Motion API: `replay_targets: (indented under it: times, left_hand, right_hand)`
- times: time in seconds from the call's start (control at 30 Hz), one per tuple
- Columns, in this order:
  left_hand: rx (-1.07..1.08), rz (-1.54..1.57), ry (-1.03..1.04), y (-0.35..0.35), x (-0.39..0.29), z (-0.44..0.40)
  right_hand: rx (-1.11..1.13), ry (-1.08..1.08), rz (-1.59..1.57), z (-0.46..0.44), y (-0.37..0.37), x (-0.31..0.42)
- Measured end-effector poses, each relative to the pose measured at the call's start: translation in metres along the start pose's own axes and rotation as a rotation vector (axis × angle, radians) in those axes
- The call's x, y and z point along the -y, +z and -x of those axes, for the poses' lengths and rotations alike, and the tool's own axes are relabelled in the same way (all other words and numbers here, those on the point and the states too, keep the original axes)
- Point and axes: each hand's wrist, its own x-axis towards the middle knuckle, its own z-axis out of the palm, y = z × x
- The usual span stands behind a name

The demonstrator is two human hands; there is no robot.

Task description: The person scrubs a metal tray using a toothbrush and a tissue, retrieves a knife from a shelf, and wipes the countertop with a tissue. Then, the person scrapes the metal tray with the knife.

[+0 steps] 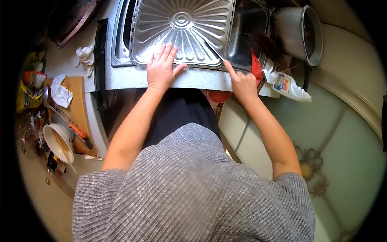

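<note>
A silvery metal tray (151,24) with ribs fanning out from a round centre lies over the sink (121,52). My left hand (161,70) rests flat on the tray's near edge, fingers spread. At the tray's near right corner is my right hand (242,82), its index finger stretched out and its other fingers curled. From that fingertip a thin, narrow metal tool (213,49) slants up and left across the tray. Its handle end is hidden by the hand, and its exact kind is unclear. A red pointed thing (256,66) sits just beside my right hand.
On the right are a white spray bottle (287,85), a large metal pot (288,30) and a dark brown bundle (268,46). To the left, a cutting board (76,94) bears crumpled tissue (61,90), near a white bowl (56,143) with chopsticks and an orange-handled tool (80,132).
</note>
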Motion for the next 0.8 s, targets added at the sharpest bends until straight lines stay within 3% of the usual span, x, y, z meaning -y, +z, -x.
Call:
replay_targets:
  times: [0.2,0.37,0.53,0.63,0.8]
  left_hand:
    - [0.019,-0.025,0.003,-0.001,0.0,0.002]
    - [0.018,-0.022,-0.013,-0.001,0.0,0.003]
    - [-0.016,-0.061,0.015,0.001,0.0,0.0]
    - [-0.02,-0.063,0.02,0.001,0.0,0.001]
    - [-0.027,-0.061,0.008,0.001,-0.001,0.0]
  right_hand:
    - [-0.11,-0.085,-0.013,-0.025,0.011,-0.009]
    - [0.04,-0.058,0.03,0.031,-0.016,-0.012]
    - [-0.053,-0.026,0.029,-0.021,0.007,0.004]
    - [-0.084,0.01,-0.144,-0.043,0.021,0.005]
    - [0.159,0.187,-0.357,0.016,-0.018,0.009]
